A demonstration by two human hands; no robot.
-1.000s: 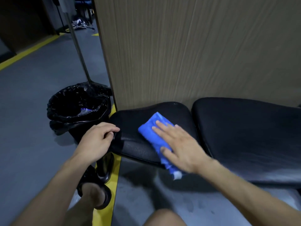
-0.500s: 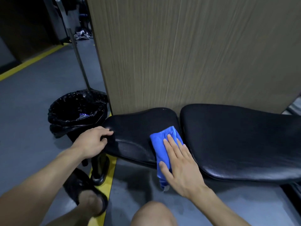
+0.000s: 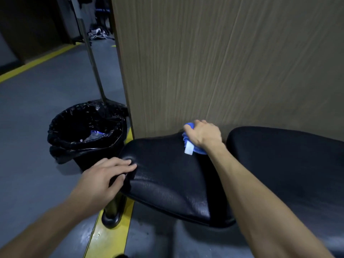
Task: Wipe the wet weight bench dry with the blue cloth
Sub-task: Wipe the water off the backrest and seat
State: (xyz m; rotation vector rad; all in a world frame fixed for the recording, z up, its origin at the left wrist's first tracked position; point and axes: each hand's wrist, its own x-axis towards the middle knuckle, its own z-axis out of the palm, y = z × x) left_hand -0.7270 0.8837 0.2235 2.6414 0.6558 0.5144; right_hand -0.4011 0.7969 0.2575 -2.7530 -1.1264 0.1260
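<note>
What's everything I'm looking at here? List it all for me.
Seat pad: one, black, centre, on the weight bench.
Back pad: one, black, right of the seat pad.
Blue cloth: one, white tag, bunched at the seat pad's far edge.
Bin: one, black liner, left of the bench, litter inside.
Wooden panel: one, tan, behind the bench.
Metal pole: one, grey, slanting behind the bin.
Floor line: yellow, under the bench foot.
Left hand: on the seat pad's left end.
Right hand: gripping the cloth.
</note>
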